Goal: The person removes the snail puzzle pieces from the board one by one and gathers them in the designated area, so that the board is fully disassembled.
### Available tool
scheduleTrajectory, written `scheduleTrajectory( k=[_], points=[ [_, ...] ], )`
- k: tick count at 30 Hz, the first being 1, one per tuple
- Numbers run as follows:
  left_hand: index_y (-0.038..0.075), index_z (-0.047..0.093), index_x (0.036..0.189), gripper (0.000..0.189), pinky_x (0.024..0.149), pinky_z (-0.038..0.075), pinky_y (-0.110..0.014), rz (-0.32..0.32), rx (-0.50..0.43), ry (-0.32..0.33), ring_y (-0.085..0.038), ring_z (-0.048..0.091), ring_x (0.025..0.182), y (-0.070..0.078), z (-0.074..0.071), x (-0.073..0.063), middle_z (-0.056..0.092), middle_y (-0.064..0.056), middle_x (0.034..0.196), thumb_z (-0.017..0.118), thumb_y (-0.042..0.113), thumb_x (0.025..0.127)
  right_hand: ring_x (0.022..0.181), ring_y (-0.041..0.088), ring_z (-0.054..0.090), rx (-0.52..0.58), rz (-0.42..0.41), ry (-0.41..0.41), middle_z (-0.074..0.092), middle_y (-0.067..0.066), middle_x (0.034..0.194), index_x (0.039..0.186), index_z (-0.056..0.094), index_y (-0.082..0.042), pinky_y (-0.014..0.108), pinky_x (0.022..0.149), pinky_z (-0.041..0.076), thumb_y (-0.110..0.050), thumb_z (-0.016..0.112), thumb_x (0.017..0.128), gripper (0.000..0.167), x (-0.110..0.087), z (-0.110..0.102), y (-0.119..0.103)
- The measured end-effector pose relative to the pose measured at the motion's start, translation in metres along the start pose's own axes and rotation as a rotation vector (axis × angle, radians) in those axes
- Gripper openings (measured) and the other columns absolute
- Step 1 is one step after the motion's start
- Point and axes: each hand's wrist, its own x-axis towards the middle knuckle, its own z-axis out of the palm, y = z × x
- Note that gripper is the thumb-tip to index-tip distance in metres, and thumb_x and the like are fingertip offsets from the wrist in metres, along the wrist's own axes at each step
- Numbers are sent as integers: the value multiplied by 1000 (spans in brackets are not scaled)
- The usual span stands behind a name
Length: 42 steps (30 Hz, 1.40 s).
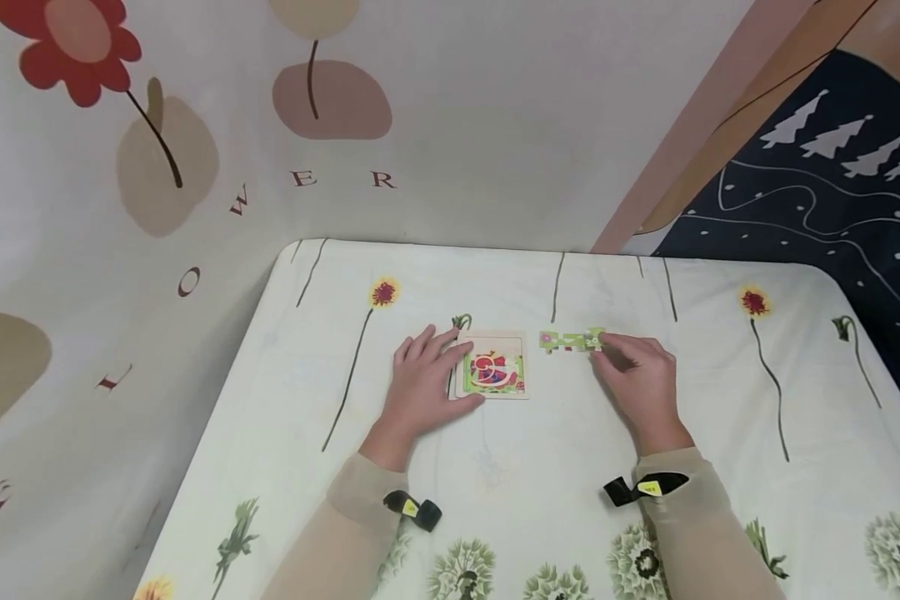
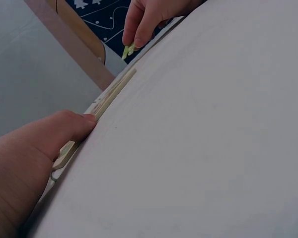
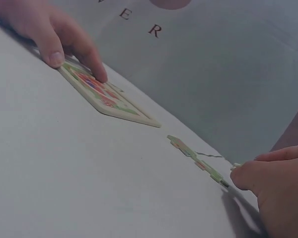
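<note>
A square wooden puzzle board [image 1: 502, 396] lies on the table, its lower part filled with a red, blue and green picture and its upper part showing bare wood. My left hand [image 1: 429, 379] rests spread at the board's left side, with the thumb [image 2: 87, 124] on the near edge and fingertips touching its picture side. To the right of the board is a row of joined green jigsaw pieces [image 1: 568, 342]. At the row's right end my right hand [image 1: 640, 379] pinches a green puzzle piece [image 2: 128, 50] between thumb and fingers; those fingers partly hide it.
A white cloth with printed flowers covers the table [image 1: 510, 475]. Behind it hangs a pale wall cloth [image 1: 495, 150] with flower shapes and letters. A dark cloth with white trees [image 1: 825, 192] is at the right. Each wrist wears a black strap.
</note>
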Motion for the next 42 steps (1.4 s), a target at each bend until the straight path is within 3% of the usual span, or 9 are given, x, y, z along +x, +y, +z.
scheduleTrajectory(
  k=[5, 10, 18, 21, 26, 28, 38, 42],
  points=[
    [23, 59, 154, 81, 123, 17, -65, -8, -2, -16, -37, 24, 159, 1, -3, 1, 42, -4, 167, 79, 61, 85, 103, 31, 69, -26, 29, -6, 80, 14, 111, 112, 82, -2, 16, 89, 42, 1, 89, 84, 29, -2, -5, 3],
    [24, 59, 153, 80, 123, 17, -64, -18, -4, -20, -36, 23, 159, 1, -2, 1, 42, -4, 167, 80, 60, 85, 104, 30, 67, -25, 69, -28, 79, 15, 112, 112, 82, -1, 8, 87, 40, 2, 87, 86, 27, -4, -8, 2],
    [24, 60, 153, 80, 123, 17, -64, -23, -9, -17, -36, 24, 159, 2, -2, 1, 42, -3, 167, 81, 59, 85, 104, 32, 67, -39, 67, -37, 79, 16, 112, 111, 82, 0, 6, 87, 40, 1, 86, 87, 25, -4, -7, 2],
    [24, 59, 153, 80, 123, 17, -64, -24, -11, -21, -35, 23, 159, 2, -2, 1, 42, -3, 167, 80, 60, 85, 103, 33, 67, -54, 59, -31, 80, 16, 110, 110, 83, -1, 15, 87, 44, 2, 85, 87, 23, -4, -7, 3],
    [24, 60, 153, 80, 123, 16, -63, -23, -16, -22, -35, 23, 159, 2, -3, 1, 42, -3, 167, 80, 60, 85, 101, 40, 65, -76, 22, -22, 79, 19, 108, 107, 83, 0, 47, 89, 45, 3, 85, 85, 22, -2, -5, 4],
    [24, 60, 153, 80, 123, 16, -64, -20, -16, -19, -36, 24, 159, 2, -3, 1, 43, -4, 167, 81, 59, 85, 101, 42, 64, -84, 16, -23, 79, 19, 107, 107, 83, 0, 54, 88, 44, 3, 85, 85, 22, -2, -5, 3],
    [23, 60, 153, 79, 123, 17, -64, -15, -17, -12, -36, 24, 158, 2, -4, 0, 43, -4, 166, 80, 60, 85, 105, 42, 61, -237, 63, -61, 78, 19, 110, 108, 83, -3, 61, 88, 44, -6, 83, 89, 19, -3, -5, -2],
    [24, 60, 153, 79, 122, 17, -64, -15, -17, -13, -36, 24, 158, 1, -3, 0, 43, -3, 167, 79, 60, 85, 102, 43, 60, -248, 78, -71, 74, 21, 105, 103, 84, 0, 61, 91, 45, -6, 82, 90, 15, -3, -5, -4]
  ],
)
